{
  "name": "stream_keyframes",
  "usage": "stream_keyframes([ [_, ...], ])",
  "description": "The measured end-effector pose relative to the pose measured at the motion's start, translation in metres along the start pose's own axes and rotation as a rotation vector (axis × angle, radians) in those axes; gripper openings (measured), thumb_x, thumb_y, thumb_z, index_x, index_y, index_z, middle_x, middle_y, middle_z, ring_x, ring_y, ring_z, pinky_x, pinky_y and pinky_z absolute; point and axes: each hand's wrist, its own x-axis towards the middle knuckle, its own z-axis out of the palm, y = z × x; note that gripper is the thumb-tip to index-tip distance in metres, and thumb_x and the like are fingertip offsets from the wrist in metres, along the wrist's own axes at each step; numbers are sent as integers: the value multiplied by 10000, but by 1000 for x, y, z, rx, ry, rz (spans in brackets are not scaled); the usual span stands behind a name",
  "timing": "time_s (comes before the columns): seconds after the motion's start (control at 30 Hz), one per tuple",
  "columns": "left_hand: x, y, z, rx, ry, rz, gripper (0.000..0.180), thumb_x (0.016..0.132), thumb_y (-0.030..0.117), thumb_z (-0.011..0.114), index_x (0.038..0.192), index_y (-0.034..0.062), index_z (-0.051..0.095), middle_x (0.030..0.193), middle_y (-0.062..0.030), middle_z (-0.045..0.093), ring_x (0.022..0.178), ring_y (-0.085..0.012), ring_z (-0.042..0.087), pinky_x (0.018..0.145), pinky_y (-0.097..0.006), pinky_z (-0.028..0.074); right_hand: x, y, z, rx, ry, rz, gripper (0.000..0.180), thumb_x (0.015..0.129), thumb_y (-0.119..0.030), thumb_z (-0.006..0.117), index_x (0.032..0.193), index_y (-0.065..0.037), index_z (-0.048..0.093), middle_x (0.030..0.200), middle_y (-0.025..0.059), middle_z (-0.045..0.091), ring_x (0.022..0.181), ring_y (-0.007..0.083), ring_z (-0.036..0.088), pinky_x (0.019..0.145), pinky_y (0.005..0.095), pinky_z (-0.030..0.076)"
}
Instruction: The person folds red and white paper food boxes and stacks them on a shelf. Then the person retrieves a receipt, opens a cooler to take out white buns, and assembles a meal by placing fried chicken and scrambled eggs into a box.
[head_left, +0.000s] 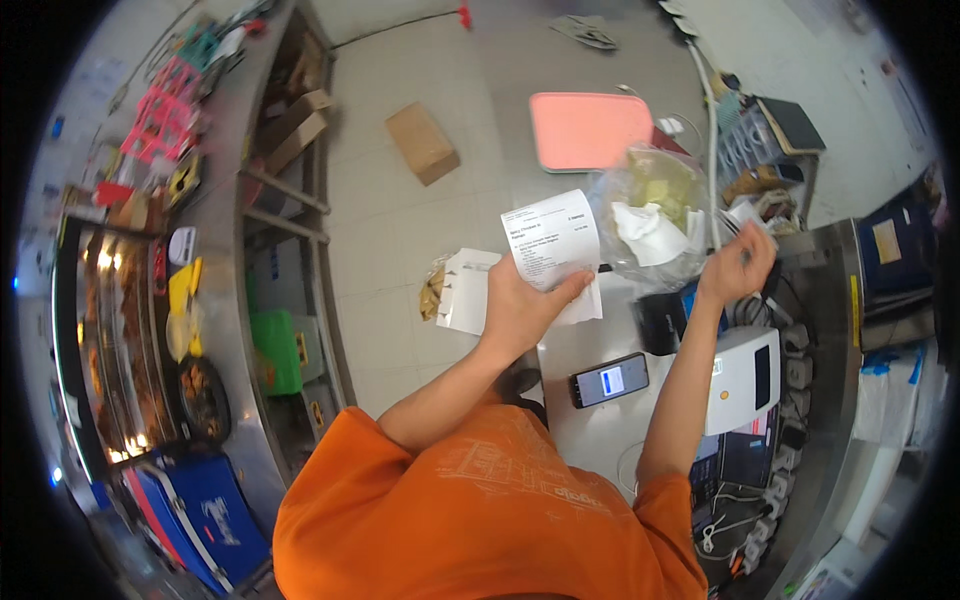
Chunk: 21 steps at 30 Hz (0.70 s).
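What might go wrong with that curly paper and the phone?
The curled paper is pinched in the left hand, so squeezing harder might crease it. The phone lies near the edge of the table, so a bump could perhaps knock it off.

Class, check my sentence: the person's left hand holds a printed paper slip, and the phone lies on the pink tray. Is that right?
Not quite: the phone is not on the pink tray. The head view shows it lying on the counter, well apart from the tray. The left hand does hold a printed paper slip.
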Motion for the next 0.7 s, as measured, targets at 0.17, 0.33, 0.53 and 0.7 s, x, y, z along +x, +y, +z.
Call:
stream_keyframes([
  [0.17, -42, 25, -52, 45, 71, 41, 370, 771, 103, 819, 1068, -28, 643, 972, -99, 719, 873, -155, 670, 796, -307, 537, -68, 63, 55, -103, -904, -68, 256, 907, -181, 660, 1066, 20, 665, 1074, 196, 671, 1034, 375, 624, 924, 427, 474],
  [0.33, -87, 21, -125, 20, 187, 18, 397, 766, 82, 814, 1100, -18, 622, 1030, -89, 698, 947, -149, 658, 822, -310, 533, -55, -143, 19, 334, -630, 348, 253, 962, -145, 599, 1156, 15, 631, 1048, 152, 668, 984, 243, 638, 885, 359, 494],
  [0.53, -110, 34, -220, -98, 299, 3, 533, 759, 45, 806, 1220, -2, 543, 1095, -93, 674, 1001, -176, 654, 853, -322, 540, -81, -385, -29, 1310, -1341, 458, 417, 882, -3, 619, 1296, 20, 576, 1132, 113, 643, 978, 197, 631, 961, 345, 470],
  [0.7, -147, 33, -342, -166, 451, 52, 581, 744, 18, 803, 1251, 3, 520, 1142, -99, 658, 1064, -188, 640, 897, -341, 529, -132, -534, 2, 1537, -1565, 402, 504, 849, 77, 522, 1351, 45, 531, 1277, 157, 576, 1181, 212, 551, 1036, 353, 417],
])
